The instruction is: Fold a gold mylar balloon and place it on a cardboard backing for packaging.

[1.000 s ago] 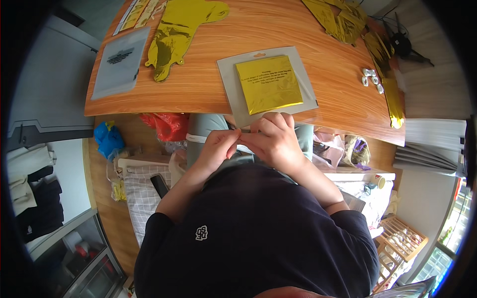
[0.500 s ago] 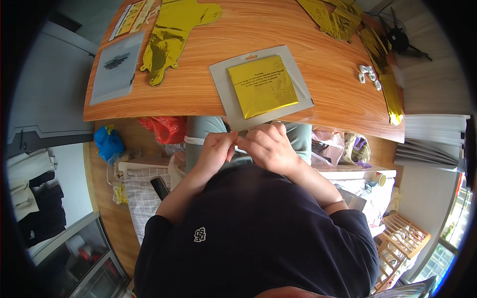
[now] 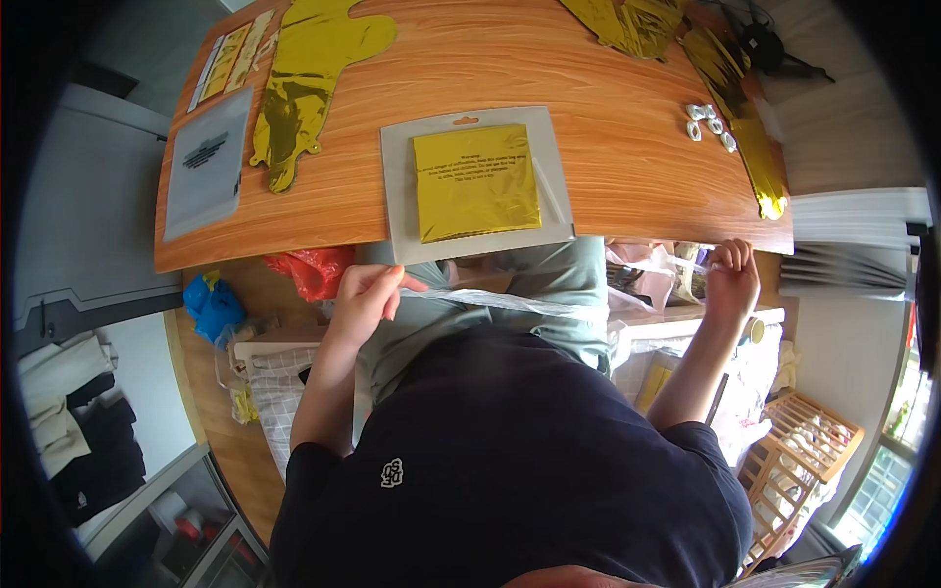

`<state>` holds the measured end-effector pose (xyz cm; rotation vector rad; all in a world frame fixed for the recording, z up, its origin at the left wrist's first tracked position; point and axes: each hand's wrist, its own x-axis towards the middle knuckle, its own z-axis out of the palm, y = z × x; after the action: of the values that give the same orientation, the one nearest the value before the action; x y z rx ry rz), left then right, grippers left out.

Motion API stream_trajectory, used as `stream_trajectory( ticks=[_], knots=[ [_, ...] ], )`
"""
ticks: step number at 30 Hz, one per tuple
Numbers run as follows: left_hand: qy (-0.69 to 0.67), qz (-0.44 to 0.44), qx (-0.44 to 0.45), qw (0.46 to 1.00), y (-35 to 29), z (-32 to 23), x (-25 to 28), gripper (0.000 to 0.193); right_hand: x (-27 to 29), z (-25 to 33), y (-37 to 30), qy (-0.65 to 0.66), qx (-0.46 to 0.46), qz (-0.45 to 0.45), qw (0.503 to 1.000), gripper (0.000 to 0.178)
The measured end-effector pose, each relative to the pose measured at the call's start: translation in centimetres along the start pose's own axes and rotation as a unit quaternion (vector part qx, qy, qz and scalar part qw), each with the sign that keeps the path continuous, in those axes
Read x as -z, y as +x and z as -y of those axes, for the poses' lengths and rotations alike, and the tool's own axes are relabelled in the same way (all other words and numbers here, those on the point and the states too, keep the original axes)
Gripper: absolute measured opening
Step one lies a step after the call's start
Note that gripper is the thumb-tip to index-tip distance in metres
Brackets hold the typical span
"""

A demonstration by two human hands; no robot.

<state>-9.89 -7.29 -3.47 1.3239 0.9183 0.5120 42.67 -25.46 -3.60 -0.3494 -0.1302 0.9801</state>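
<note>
My left hand (image 3: pixel 365 304) is closed in a pinch at the near table edge, gripping one end of a thin white ribbon (image 3: pixel 510 302). The ribbon runs across above my lap toward the right and is partly blurred. Held out at the right, my right hand (image 3: pixel 733 284) has its fingers curled together, and a pale strand seems to reach them. Between the hands, a flat package (image 3: pixel 559 223) lies at the table's front edge, with a folded gold foil piece (image 3: pixel 475 186) showing in it.
On the wooden table (image 3: pixel 333 211) lie a gold foil balloon (image 3: pixel 304 88), a clear pouch (image 3: pixel 208 167), more gold foil (image 3: pixel 637 24) and several white ribbon rolls (image 3: pixel 711 125). Below the edge are a red bag (image 3: pixel 309 271) and a blue bag (image 3: pixel 214 302).
My hands have moved from close together to wide apart, the right one going far right. White ribbon now stretches between them. In view, the table and package have shifted left.
</note>
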Motion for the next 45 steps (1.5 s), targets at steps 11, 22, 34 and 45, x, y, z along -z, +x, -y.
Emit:
stream_trajectory(
  ticks=[11,22,34,45],
  knots=[
    [0.09,-0.208,-0.308,0.924,1.5,3.6,-0.2,0.026,-3.6,-14.8,-5.3,-0.84,0.249,0.17,0.45,0.02],
    [0.298,-0.084,-0.365,0.878,3.0,1.5,1.5,0.042,-6.8,-18.9,-4.3,-0.741,0.169,0.257,0.597,0.035],
    [0.217,-0.08,-0.389,0.892,2.8,2.4,1.9,0.032,-5.9,-18.7,-4.4,-0.722,0.112,0.303,0.612,0.027],
    [-0.082,-0.095,-0.191,0.974,1.9,4.0,-0.8,0.02,-6.1,-20.1,-6.5,-0.54,-0.084,0.033,0.837,0.007]
  ],
)
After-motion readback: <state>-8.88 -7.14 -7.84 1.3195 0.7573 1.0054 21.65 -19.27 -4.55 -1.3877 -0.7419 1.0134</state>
